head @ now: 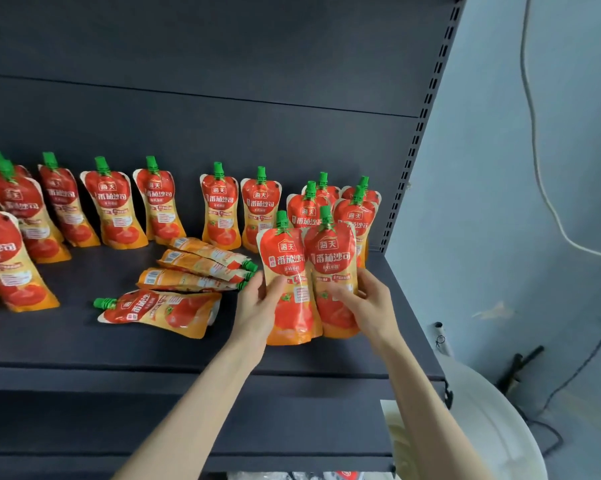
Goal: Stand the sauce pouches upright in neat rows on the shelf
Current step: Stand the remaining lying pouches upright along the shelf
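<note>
Red and orange sauce pouches with green caps stand on a dark shelf (84, 341). My left hand (261, 303) grips an upright pouch (287, 268) at the shelf's right front. Beside it, my right hand (364, 303) grips a second upright pouch (333, 258); the two pouches touch. Several pouches stand behind them by the right post (356, 209). More stand in a row along the back (221, 206) and at the left (8, 261). Three pouches lie flat in a stack (202, 263) at mid shelf. Another flat pouch (160, 311) lies in front, cap to the left.
The shelf's slotted upright (416, 133) bounds the right end, with a blue wall (499, 168) and a hanging white cable (534, 133) beyond. A white round object (493, 427) sits below right. A lower shelf (119, 427) runs under the front edge.
</note>
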